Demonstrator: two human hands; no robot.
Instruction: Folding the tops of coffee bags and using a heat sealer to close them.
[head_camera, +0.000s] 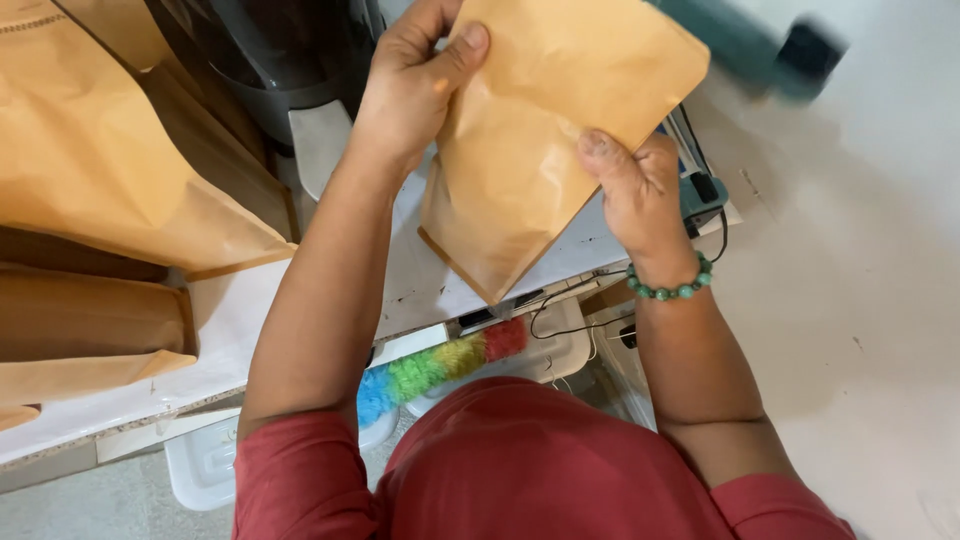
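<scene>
A brown paper pouch (545, 120) is held up in front of me over the white worktop (250, 320), tilted with one corner pointing down. My left hand (410, 85) grips its upper left edge, thumb pressed on the front. My right hand (635, 190) holds its lower right edge, thumb on the paper; a green bead bracelet (668, 287) circles that wrist.
Large brown paper bags (100, 170) lie stacked at the left on the worktop. A dark machine (280, 60) stands behind them. A teal device (700, 195) sits at the right of the pouch. A rainbow-coloured duster (440, 365) and white plastic bins (205, 465) lie below the worktop.
</scene>
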